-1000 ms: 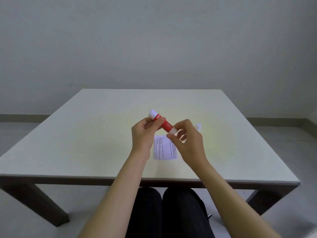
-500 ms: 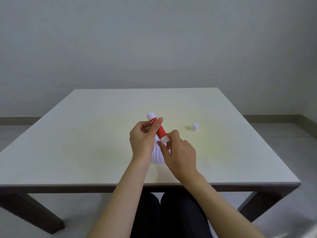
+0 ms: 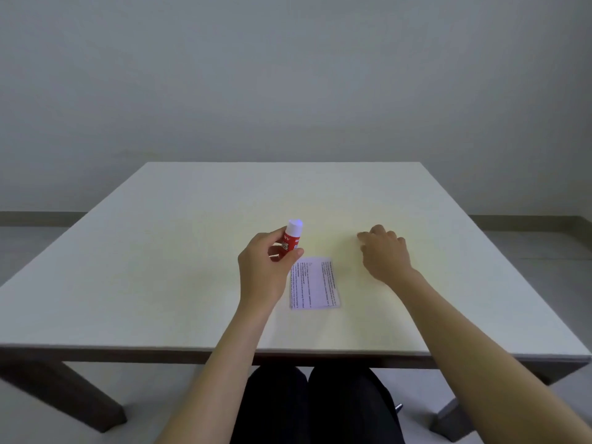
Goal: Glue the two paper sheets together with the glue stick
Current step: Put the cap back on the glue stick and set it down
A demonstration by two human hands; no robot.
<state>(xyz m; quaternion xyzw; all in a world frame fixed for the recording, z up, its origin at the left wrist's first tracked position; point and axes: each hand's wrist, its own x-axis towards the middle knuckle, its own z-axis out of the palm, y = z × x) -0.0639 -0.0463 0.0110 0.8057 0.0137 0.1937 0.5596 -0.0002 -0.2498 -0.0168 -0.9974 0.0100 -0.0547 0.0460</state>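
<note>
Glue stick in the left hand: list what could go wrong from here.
1. The glue stick is held upright in the left hand with its white end exposed; if that is bare glue, it may dry or smear.
2. The right hand reaches across the table, away from the printed paper, so nothing pins the paper and it may slide.

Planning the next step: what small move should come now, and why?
Probably bring the right hand over to pin the paper. That hand sits off to the paper's right, while the left hand holds the glue stick white end up beside the paper's far left corner, and nothing steadies the paper.
</note>
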